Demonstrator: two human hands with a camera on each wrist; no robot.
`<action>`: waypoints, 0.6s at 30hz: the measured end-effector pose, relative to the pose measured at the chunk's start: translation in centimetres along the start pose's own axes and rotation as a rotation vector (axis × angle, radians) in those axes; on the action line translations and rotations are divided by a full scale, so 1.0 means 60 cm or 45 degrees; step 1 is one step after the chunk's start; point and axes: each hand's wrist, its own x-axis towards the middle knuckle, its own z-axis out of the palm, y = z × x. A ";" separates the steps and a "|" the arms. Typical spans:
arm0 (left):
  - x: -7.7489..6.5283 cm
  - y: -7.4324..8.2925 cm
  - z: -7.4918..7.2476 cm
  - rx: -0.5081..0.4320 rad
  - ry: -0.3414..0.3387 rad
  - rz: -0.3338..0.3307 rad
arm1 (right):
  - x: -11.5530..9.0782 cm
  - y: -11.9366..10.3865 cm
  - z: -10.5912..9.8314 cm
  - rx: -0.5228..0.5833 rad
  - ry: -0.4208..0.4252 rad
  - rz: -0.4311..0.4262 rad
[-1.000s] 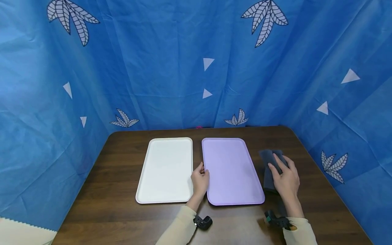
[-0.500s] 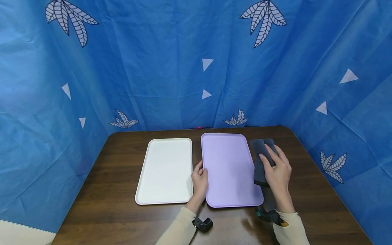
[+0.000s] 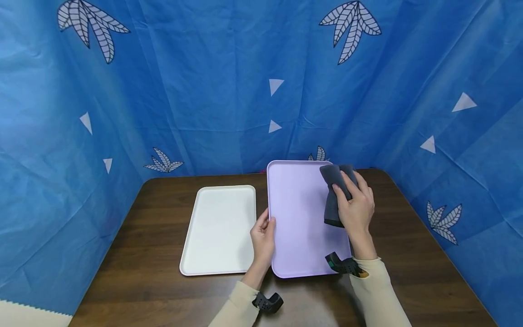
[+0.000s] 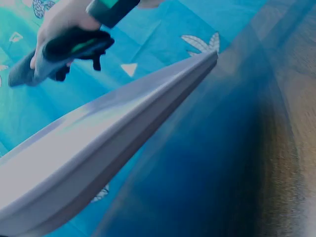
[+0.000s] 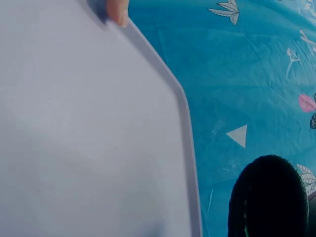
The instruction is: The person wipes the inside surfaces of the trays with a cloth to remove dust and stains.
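Above the table [image 3: 143,245], just right of its middle, we hold the purple tray [image 3: 294,218] tilted, its far end up off the wood. The long axis runs away from us, one short side toward our body, the other toward the blue curtain [image 3: 204,81], where it overlaps the back edge of the table. We cannot tell whether the near end touches the wood. With our left hand [image 3: 263,240] we grip the left long edge, near its middle. With our right hand [image 3: 356,204] we grasp a dark grey cloth [image 3: 332,211], folded into a long shape, over the right far part of the tray. The cloth also points away from us, its two flaps at the far end; from the left wrist we see curtain between it and the tray's edge. Left of the purple tray, the white tray [image 3: 220,231] lies flat, apart from it, its long axis also running away from us.
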 end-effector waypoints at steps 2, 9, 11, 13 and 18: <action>0.001 0.007 -0.003 -0.006 -0.023 0.037 | 0.007 -0.005 0.008 -0.028 -0.007 -0.002; 0.001 0.022 -0.005 -0.045 -0.046 0.081 | 0.023 -0.015 0.031 -0.097 -0.049 0.026; 0.001 0.026 -0.006 -0.043 -0.044 0.089 | 0.026 -0.014 0.038 -0.119 -0.055 0.036; -0.001 0.029 -0.006 -0.039 -0.044 0.108 | 0.028 -0.015 0.044 -0.135 -0.055 0.042; -0.003 0.037 -0.007 -0.040 -0.065 0.178 | 0.031 -0.021 0.056 -0.188 -0.027 0.037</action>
